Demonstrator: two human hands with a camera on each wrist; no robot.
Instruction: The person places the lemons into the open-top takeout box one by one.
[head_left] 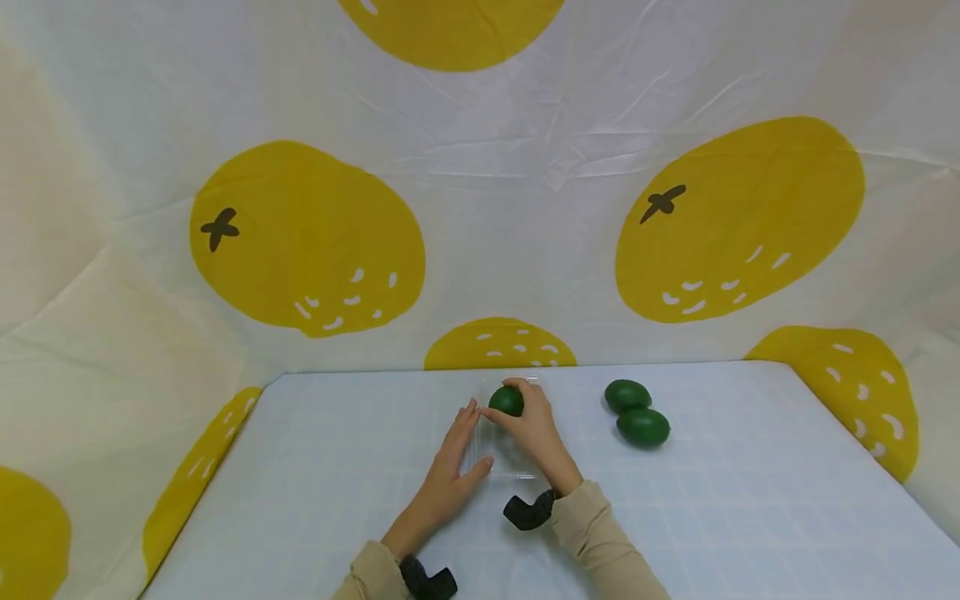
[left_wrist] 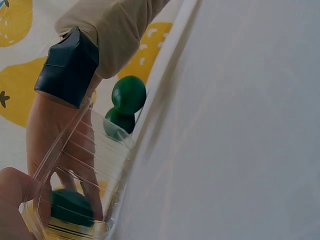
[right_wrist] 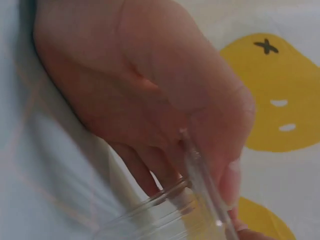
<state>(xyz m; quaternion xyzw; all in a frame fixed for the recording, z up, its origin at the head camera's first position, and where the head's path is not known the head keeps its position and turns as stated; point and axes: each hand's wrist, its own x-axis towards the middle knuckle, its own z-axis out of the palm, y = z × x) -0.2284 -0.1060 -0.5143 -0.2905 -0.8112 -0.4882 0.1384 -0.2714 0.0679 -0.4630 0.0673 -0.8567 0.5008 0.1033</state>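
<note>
Right hand [head_left: 534, 433]: fingers curled over a green avocado [head_left: 506, 401], holding it inside the clear plastic container [head_left: 501, 467], at its far end (the left wrist view shows it low against the ribbed wall).
Left hand [head_left: 450, 479]: fingers straight and together, flat against the container's left wall.
Container: on the pale checked table [head_left: 712, 517], near the middle.
Other avocados [head_left: 637, 414]: two, touching each other, right of the container and apart from it.
Backdrop [head_left: 480, 192]: white cloth with yellow fruit prints, behind the container.

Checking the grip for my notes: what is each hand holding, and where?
The right hand grips the green avocado from above, inside the clear container. The left hand rests flat against the container's left side.
</note>
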